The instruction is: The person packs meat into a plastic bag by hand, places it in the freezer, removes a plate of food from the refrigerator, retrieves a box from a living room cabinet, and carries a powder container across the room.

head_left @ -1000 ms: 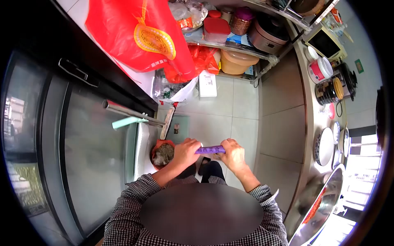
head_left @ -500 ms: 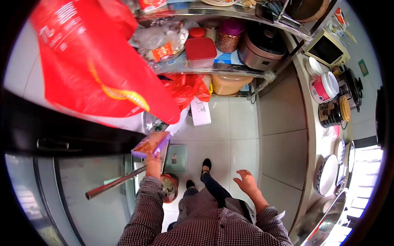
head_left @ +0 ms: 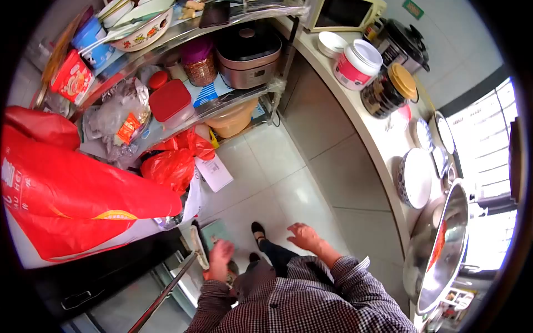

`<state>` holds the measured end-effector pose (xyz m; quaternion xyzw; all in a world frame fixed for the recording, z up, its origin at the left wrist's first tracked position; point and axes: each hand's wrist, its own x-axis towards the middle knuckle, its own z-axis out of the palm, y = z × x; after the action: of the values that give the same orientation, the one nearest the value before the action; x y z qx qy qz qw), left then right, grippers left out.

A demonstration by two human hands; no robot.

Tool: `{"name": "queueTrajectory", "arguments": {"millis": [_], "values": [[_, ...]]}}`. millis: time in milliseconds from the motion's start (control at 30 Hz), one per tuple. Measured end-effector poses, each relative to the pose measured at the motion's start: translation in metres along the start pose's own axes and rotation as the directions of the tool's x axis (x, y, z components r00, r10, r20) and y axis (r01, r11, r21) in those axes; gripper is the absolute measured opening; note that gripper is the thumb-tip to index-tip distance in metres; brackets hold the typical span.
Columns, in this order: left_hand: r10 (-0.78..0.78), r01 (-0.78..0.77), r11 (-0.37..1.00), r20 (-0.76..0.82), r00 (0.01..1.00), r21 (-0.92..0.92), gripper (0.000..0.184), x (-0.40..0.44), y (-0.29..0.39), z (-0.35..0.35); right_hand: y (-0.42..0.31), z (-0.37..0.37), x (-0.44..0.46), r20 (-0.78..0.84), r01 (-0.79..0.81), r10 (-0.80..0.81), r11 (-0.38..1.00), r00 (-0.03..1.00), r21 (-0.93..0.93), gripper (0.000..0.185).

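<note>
My left hand [head_left: 220, 260] is low in front of my body, blurred by motion, and its fingers cannot be made out. Close beside it run a long reddish-brown pole [head_left: 166, 297] and a pale narrow strip [head_left: 199, 245]. A greenish flat square [head_left: 214, 228] lies on the floor just beyond that hand. My right hand [head_left: 305, 237] hangs in the air over the floor tiles, fingers loosely apart and holding nothing. The purple package from the earlier view is not visible now.
A metal shelf rack [head_left: 166, 129] holds a rice cooker [head_left: 249, 58] and a red-lidded box [head_left: 171, 104]. A large red bag [head_left: 83, 191] fills the left side. Along the right, a counter [head_left: 363, 130] carries jars, bowls and a big steel basin [head_left: 413, 272].
The purple package has left my left hand and gone out of sight. That hand is lower and nearer my body. My view has swung right, toward the counter.
</note>
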<state>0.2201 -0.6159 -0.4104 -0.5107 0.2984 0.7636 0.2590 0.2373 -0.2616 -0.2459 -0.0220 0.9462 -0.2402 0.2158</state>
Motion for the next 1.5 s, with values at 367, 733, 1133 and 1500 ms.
{"name": "queueTrajectory", "arguments": {"millis": [367,733,1133,1500], "values": [[0.067,-0.145,0.899,0.197,0.978,0.414,0.028,-0.086,-0.039,0.117,-0.001,-0.027,-0.113,-0.090,-0.178,0.183,0.982,0.979,0.065,0.038],[-0.254,0.041,0.816,0.293,0.922,0.577,0.015,-0.125,-0.117,0.149,-0.013,-0.045,-0.227,-0.166,-0.263,0.307,0.933,0.937,0.245,0.039],[-0.391,-0.305,0.532,0.549,0.738,0.790,0.032,-0.219,-0.269,0.385,0.109,-0.064,-0.272,-0.424,-0.294,0.559,0.787,0.713,0.543,0.039],[-0.401,-0.177,0.509,0.414,0.817,0.842,0.030,-0.178,-0.237,0.403,0.148,-0.151,-0.197,-0.262,0.465,0.836,0.010,0.481,0.885,0.056]]}}
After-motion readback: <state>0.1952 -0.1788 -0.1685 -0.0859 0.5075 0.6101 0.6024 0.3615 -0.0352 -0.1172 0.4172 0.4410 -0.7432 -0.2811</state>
